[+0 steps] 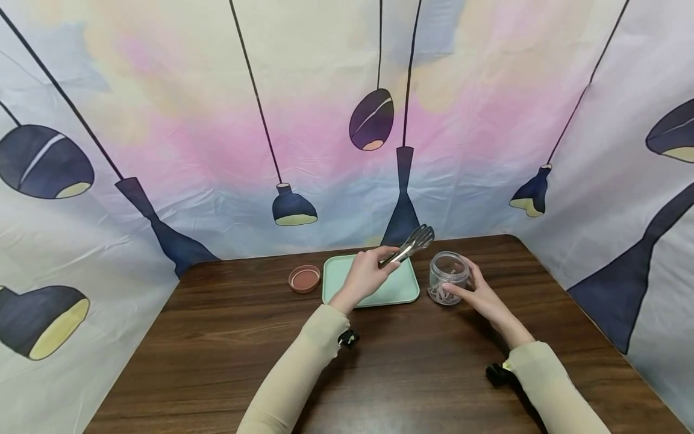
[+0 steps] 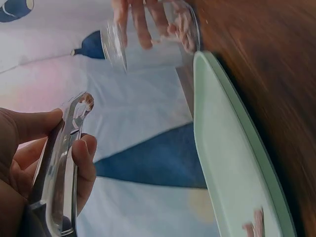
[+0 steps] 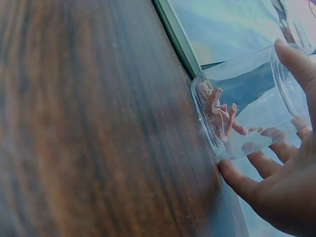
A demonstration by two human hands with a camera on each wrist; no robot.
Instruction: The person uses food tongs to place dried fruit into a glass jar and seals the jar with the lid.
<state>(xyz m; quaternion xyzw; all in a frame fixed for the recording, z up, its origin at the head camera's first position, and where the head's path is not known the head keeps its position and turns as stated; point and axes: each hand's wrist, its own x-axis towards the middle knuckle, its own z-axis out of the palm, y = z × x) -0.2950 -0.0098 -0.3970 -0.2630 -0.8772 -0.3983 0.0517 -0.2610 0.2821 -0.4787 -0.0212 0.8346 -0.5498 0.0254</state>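
In the head view my left hand [image 1: 364, 278] grips a pair of metal tongs [image 1: 416, 242] above the pale green tray [image 1: 398, 292]. The tongs' tips point up and to the right, toward the jar. A brownish patch shows at one tip in the left wrist view; I cannot tell whether it is a held piece or a reflection. My right hand [image 1: 482, 296] holds a clear jar [image 3: 237, 81] round its side, the jar upright and open-topped on the table. Pinkish, dried-looking strips [image 3: 215, 111] lie at its bottom. Similar pieces [image 2: 256, 226] sit on the tray.
A reddish-brown round lid [image 1: 305, 279] lies on the dark wooden table [image 1: 233, 337], left of the tray. Behind the table hangs a cloth backdrop [image 1: 325, 144] printed with lamps. The jar stands just right of the tray.
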